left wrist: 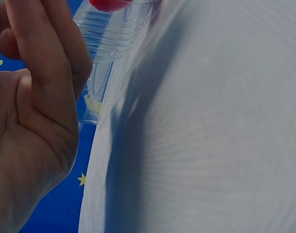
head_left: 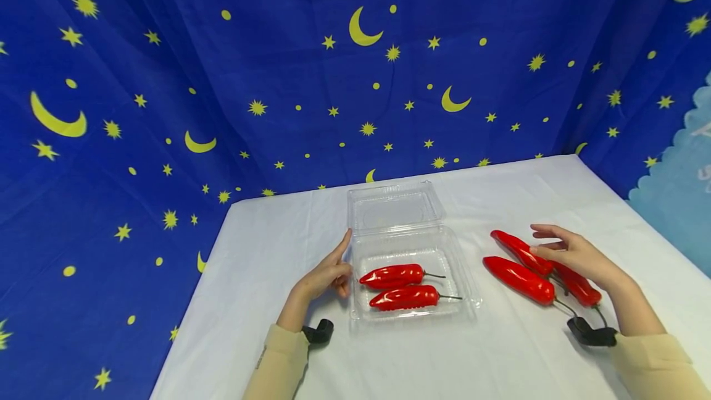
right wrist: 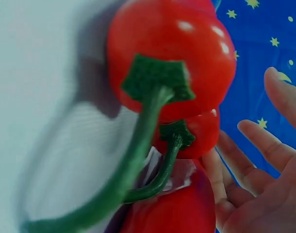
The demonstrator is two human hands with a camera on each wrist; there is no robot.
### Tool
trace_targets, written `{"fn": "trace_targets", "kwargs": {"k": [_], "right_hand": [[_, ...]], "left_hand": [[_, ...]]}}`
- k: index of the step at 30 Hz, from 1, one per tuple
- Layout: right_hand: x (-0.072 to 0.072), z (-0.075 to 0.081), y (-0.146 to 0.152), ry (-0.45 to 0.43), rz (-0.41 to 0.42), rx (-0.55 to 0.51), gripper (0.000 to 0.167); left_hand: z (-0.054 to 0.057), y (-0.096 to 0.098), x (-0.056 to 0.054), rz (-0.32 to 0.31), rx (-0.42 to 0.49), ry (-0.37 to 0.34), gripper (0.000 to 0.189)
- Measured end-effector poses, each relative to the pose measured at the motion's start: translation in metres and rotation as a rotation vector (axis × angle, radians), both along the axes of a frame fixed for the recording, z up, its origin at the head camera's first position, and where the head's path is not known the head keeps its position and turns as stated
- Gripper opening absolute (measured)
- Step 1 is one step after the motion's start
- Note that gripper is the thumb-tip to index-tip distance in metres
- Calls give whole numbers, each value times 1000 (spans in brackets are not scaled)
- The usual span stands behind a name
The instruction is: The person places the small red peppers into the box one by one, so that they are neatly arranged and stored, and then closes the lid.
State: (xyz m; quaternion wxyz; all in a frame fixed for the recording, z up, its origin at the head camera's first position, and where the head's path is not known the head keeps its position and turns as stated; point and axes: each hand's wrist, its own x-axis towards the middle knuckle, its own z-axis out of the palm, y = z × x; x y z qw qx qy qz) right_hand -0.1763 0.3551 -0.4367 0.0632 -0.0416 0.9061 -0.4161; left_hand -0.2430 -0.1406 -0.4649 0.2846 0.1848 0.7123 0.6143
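Observation:
A clear plastic clamshell box lies with its lid folded back. Two glossy red chili peppers rest side by side inside it, green stems pointing right. My left hand is at the box's left side, index finger stretched along its edge and the other fingers bent loosely. To the right, three more red peppers lie close together on the cloth. Over the farther ones hovers my right hand, fingers spread and thumb right at the far pepper. The right wrist view shows their green stems beside my open fingers.
A white cloth covers the table. Blue fabric printed with yellow moons and stars hangs behind and at the sides. A light-blue panel stands at the right. Each wrist wears a black camera mount.

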Motion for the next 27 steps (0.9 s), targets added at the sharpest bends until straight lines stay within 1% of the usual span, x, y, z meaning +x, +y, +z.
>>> {"fn": "trace_targets", "kwargs": {"k": [7, 11, 14, 19, 22, 27], "right_hand": [[-1, -3, -5, -31, -12, 109, 76], [-2, -3, -10, -31, -14, 187, 80], [-2, -3, -13, -20, -10, 231, 79], [-4, -7, -14, 4, -3, 277, 73], [-5, -9, -14, -6, -7, 299, 73], [-5, -11, -14, -24, 2, 304, 74]], "left_hand": [[-1, 0, -1, 3, -1, -4, 91], [-2, 0, -1, 1, 0, -8, 90], [-1, 0, -1, -2, 1, -10, 90], [-1, 0, -1, -4, 9, -14, 91], [-2, 0, -2, -6, 15, -15, 91], [-2, 0, -2, -7, 19, -11, 91]]}}
